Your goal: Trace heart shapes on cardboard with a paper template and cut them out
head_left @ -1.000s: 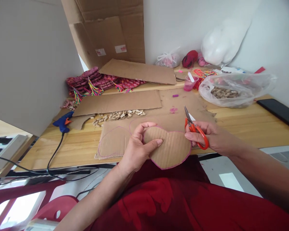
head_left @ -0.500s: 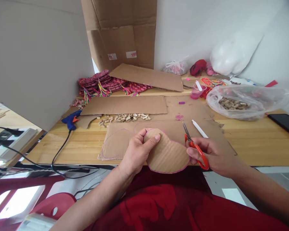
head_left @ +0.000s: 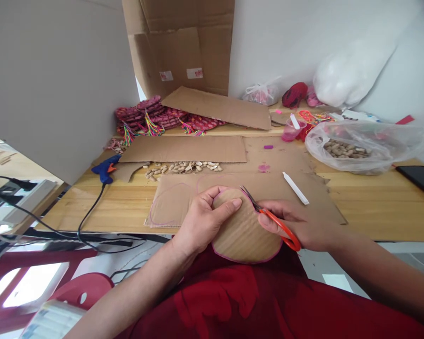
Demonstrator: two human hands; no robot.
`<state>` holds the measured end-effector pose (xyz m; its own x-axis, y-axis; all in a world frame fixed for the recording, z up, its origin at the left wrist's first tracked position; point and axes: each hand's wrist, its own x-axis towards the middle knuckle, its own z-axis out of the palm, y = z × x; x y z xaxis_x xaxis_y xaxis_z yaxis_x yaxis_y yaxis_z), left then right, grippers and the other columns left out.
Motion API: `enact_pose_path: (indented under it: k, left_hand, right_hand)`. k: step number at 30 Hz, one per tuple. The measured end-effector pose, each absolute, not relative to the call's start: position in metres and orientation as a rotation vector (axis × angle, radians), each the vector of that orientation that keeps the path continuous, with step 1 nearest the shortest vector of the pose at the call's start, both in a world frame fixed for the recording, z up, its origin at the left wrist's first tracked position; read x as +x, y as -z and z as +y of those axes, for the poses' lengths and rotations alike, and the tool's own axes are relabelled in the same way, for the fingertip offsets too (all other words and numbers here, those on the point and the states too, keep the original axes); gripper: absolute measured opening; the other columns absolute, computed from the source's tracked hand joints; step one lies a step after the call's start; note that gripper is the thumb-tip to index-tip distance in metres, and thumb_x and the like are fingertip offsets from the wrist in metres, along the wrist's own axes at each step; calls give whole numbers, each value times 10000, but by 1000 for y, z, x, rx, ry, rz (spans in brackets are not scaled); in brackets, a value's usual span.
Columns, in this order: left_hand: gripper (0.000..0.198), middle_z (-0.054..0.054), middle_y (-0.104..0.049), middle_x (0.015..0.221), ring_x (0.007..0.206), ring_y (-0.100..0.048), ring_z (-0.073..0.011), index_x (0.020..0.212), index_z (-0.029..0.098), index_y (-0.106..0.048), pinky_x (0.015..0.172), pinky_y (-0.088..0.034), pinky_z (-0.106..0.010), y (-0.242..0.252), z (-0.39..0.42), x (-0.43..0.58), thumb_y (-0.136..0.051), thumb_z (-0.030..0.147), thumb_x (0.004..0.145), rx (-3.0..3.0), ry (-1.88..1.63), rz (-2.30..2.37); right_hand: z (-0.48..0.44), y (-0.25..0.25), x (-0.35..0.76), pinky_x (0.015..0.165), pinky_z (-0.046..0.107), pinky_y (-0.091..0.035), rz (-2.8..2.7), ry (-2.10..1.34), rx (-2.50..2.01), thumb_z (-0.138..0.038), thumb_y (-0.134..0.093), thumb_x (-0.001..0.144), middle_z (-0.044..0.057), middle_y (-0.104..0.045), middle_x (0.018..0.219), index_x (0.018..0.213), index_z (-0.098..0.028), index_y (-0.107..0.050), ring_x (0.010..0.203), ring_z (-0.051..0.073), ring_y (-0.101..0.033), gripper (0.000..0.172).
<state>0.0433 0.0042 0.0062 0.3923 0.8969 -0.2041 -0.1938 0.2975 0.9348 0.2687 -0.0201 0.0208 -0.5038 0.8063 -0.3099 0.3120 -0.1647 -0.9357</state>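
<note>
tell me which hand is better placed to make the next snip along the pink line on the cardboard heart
Right, probably. The right hand holds the orange scissors, with the blades at the upper edge of the cardboard heart, by the pink line. The left hand is occupied pinching the heart, thumb on its face.

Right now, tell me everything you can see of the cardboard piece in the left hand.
The cardboard piece is brown corrugated board with fine ribs on its face, cut to a rounded, heart-like outline with a pink drawn line along its edge. It is held nearly flat over the near edge of the table, above a red garment. The left hand pinches its upper left lobe, thumb on top. The scissors in the right hand meet its upper right edge at the notch.
</note>
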Motion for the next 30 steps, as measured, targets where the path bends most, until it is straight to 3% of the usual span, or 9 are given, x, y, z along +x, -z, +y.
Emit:
enact_pose_path:
  k: [18, 30]
  left_hand:
    - [330, -22, -740, 908, 805, -661, -145, 998, 197, -735, 727, -515, -246, -3, 2, 40, -852, 446, 816, 1009, -845, 887]
    - [310, -13, -741, 911, 781, -642, -125, 991, 206, -737, 724, -511, -235, -2, 3, 41, -846, 446, 828, 995, -872, 860]
  right_hand:
    - [-21, -21, 272, 639, 284, -409, -1881, -1566, -1353, -726, -633, 903, 0, -555, 770, 879, -203, -649, 722, 156, -468, 525]
    - [-24, -18, 271, 608, 281, -318, -1829, -1564, -1413, -657, -593, 958, -24, -409, 769, 803, -205, -539, 708, 135, -371, 480]
